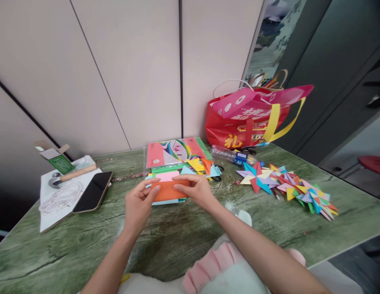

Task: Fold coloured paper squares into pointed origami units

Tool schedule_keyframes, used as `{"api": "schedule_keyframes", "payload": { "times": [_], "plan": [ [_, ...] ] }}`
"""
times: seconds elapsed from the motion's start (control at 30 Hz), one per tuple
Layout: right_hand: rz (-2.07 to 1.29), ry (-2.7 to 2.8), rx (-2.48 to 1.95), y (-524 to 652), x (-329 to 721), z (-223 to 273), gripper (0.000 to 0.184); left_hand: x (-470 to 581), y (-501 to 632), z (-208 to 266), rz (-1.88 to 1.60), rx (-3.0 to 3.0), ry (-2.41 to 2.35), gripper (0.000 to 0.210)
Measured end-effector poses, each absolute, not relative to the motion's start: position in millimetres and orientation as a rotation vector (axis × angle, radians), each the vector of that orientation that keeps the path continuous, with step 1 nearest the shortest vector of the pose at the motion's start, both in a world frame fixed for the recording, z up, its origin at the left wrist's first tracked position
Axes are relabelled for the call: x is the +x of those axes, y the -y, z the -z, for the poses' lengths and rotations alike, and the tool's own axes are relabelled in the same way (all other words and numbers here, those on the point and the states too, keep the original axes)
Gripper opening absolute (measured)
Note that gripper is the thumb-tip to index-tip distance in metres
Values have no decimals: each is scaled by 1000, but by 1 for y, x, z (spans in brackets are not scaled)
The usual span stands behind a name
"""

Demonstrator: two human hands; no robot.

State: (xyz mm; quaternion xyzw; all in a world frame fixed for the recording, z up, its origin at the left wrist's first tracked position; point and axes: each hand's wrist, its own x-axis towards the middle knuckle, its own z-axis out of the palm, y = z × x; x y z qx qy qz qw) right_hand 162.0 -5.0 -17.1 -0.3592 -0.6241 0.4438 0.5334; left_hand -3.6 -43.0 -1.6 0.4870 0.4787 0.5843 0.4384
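Between both hands an orange sheet of paper (pixel 168 191), folded into a rectangle, is held up above the table. My left hand (pixel 139 200) pinches its left end between thumb and fingers. The right end is pinched the same way by my right hand (pixel 197 190). Behind and below the orange paper lie coloured paper sheets (pixel 167 176), pink, yellow and blue at the edges. Several small folded pieces (pixel 202 165) in yellow, orange and blue rest just beyond my right hand, partly over black scissors (pixel 220 168).
Multicoloured paper stars (pixel 257 176) spread along the right of the green table (pixel 101 241). A red gift bag (pixel 233 126) and a plastic bottle (pixel 229 154) stand or lie behind. At left are a phone (pixel 93 192), a hammer (pixel 73 173), beads (pixel 61 198) and a small box (pixel 59 161).
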Motion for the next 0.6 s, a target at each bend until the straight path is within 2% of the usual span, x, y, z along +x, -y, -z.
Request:
{"api": "schedule_keyframes", "payload": {
  "times": [0.17,0.43,0.6],
  "plan": [
    [-1070,1485,-852,4,162,18,23,-2,44,-1,-1447,1215,-1204,41],
    [-1091,1475,-844,3,162,19,21,-2,43,0,-1460,1211,-1181,30],
    [-1096,1476,-845,4,163,18,21,-2,44,0,-1460,1228,-1177,31]
  ]
}}
